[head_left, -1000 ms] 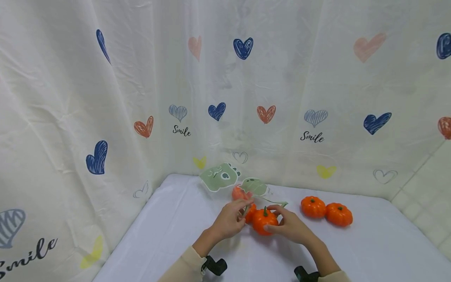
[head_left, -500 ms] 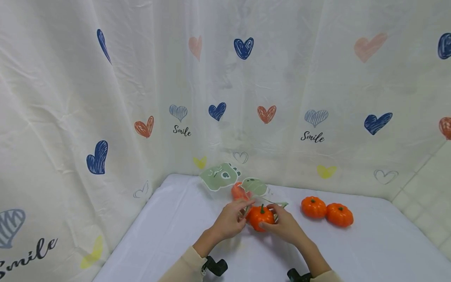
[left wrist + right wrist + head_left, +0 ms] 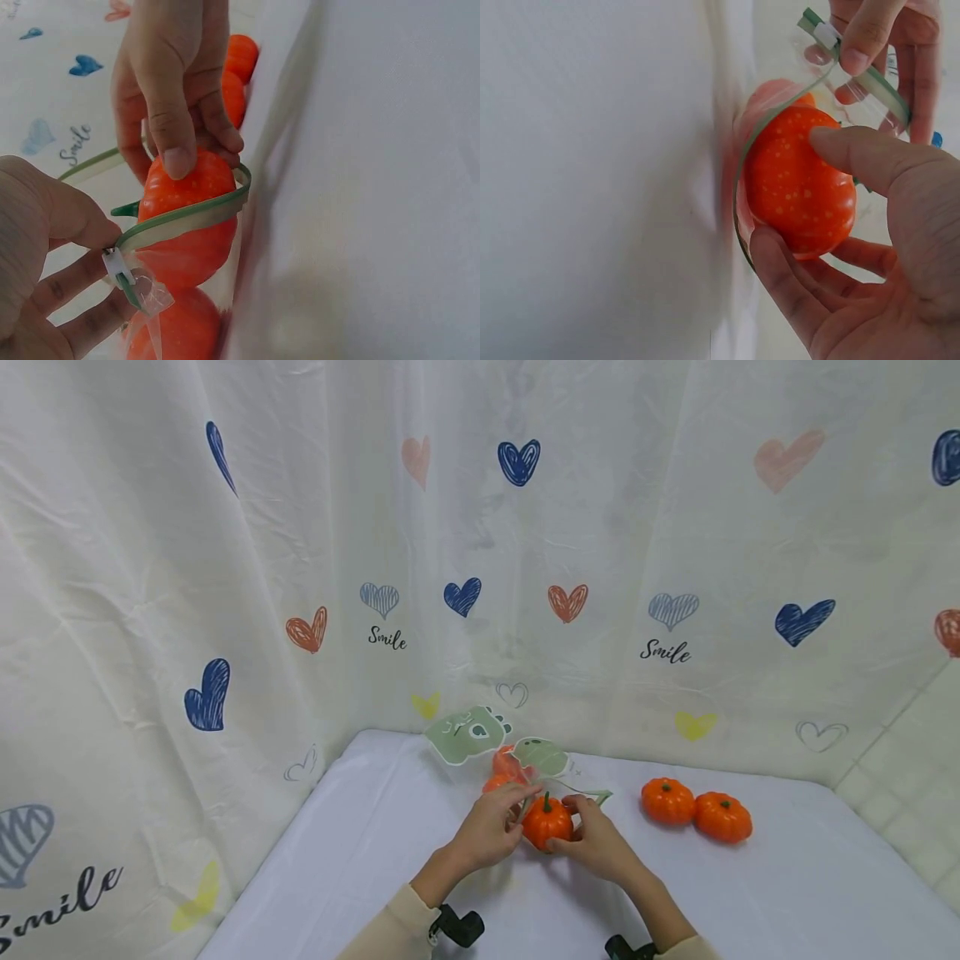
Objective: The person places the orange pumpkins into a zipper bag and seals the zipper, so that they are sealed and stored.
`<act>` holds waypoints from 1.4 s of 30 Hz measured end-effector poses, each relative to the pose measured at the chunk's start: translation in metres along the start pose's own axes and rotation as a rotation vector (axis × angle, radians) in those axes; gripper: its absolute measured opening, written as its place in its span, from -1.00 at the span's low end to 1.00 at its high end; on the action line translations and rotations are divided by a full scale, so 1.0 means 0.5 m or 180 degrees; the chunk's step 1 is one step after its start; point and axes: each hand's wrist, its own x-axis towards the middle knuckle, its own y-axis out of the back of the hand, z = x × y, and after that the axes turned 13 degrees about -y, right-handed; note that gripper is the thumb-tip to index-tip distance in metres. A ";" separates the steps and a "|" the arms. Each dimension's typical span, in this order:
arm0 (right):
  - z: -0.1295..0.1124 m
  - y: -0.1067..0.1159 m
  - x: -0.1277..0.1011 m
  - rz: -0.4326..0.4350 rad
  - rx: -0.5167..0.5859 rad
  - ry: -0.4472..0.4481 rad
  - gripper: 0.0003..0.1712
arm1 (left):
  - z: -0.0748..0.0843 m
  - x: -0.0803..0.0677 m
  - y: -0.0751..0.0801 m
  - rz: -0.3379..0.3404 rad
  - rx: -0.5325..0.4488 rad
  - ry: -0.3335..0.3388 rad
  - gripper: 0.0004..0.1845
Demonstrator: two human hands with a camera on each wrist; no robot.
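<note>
My right hand [image 3: 600, 843] grips a small orange pumpkin [image 3: 547, 823] with a green stem, thumb on one side and fingers on the other. The pumpkin sits in the mouth of a clear zip bag [image 3: 187, 215] with a green seal strip and a white slider. Near that slider, my left hand [image 3: 489, 828] pinches the bag's edge between thumb and fingers. Green cartoon faces are printed on the bag. Inside it, behind the hands, are other orange pumpkins [image 3: 506, 763], partly covered by the print and my left hand.
Two more orange pumpkins, one on the left [image 3: 667, 801] and one on the right [image 3: 722, 817], stand side by side on the white-covered table [image 3: 795, 877]. A pale curtain [image 3: 585, 685] printed with hearts hangs along the table's back edge.
My right hand has moved left with the pumpkin, carrying it into the bag's mouth. My left hand has stayed in place on the bag's edge.
</note>
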 end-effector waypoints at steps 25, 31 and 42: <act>-0.012 -0.032 -0.003 0.0093 0.0290 -0.0036 -0.43 | 0.001 0.002 -0.002 0.0052 0.0035 -0.0122 -0.31; -0.007 -0.031 -0.004 0.0125 0.0106 0.0132 -0.40 | 0.003 0.002 -0.002 0.0045 0.0067 -0.0133 -0.30; -0.007 -0.032 -0.007 -0.0109 0.0287 0.0233 -0.45 | 0.007 0.001 0.000 0.0054 0.0026 -0.0124 -0.29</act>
